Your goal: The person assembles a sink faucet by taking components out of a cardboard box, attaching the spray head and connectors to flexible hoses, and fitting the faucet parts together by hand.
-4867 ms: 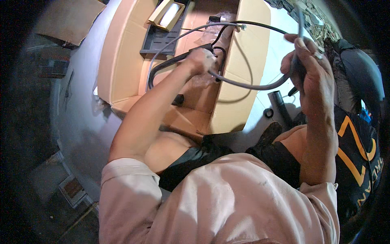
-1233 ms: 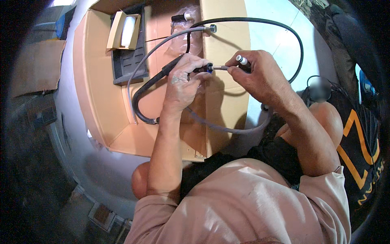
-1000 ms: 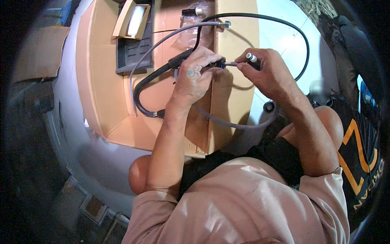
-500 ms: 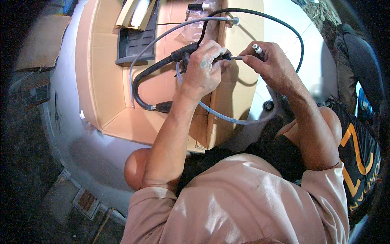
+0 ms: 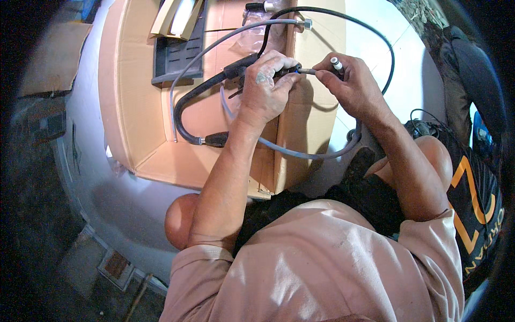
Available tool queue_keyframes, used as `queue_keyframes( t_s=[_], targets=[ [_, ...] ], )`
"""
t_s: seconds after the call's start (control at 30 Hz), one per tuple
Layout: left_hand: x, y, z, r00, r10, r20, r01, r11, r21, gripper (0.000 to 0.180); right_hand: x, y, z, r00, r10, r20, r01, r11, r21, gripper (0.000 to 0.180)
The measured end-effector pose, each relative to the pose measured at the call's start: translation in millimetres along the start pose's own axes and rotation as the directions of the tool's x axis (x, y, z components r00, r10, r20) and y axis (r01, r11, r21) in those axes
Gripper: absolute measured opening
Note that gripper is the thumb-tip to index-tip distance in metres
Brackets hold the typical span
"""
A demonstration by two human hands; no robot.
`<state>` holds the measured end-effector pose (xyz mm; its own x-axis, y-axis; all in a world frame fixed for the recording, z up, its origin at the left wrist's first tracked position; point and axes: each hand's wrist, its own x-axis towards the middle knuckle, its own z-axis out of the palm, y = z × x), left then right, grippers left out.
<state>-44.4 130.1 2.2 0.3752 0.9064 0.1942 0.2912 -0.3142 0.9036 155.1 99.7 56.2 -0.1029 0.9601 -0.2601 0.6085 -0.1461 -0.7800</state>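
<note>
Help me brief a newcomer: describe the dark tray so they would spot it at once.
Start at the large open cardboard box. Toward its far left corner, a dark rectangular tray is partly hidden by a small open carton. Its straight edges and slotted face set it apart from the curving grey hose nearby.

1. Floor (image 5: 373, 40): pale, with faint seams between 1 and 2 o'clock; shadowed between 8 and 9.
2. Ground (image 5: 35, 182): dark, at 9 o'clock, outside the floor's edge.
3. Cardboard (image 5: 51, 56): brown, at 10 o'clock.
4. Panel (image 5: 115, 266): brown, pale-framed, at 8 o'clock.
5. Rod (image 5: 138, 297): thin, near the panel.
6. Light: brightest between 1 and 2 o'clock.
</note>
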Motion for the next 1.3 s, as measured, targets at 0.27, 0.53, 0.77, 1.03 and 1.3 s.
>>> queue_keyframes(
  t_s=[0.27, 0.53, 0.77, 1.03, 1.3],
  targets=[
    [2, 1, -5, 0.994, 0.056, 0.089, -0.068, 0.988, 0.14, 0.016, 12, 4, -3, 0.985, -0.171, -0.008, 0.171, 0.985, -0.02, 0.016],
    [-2, 2, -3, 0.997, 0.016, 0.073, -0.021, 0.997, 0.077, 0.018, 2, 10, 7, 0.999, -0.041, -0.02, 0.042, 0.998, 0.055, 0.019],
    [-1, 2, -6, 0.991, 0.106, 0.076, -0.115, 0.985, 0.131, 0.021, -1, -2, -6, 1.0, -0.012, 0.002, 0.012, 1.0, -0.017, 0.021],
    [-2, 0, -9, 0.998, 0.028, 0.064, -0.03, 0.999, 0.022, 0.022, -3, -8, -20, 0.999, 0.033, -0.01, -0.033, 0.999, -0.026, 0.025],
    [-12, -3, -13, 0.994, -0.102, 0.038, 0.105, 0.99, -0.099, 0.023, -15, -15, -17, 0.987, 0.158, -0.011, -0.158, 0.987, 0.02, 0.024]
  ],
)
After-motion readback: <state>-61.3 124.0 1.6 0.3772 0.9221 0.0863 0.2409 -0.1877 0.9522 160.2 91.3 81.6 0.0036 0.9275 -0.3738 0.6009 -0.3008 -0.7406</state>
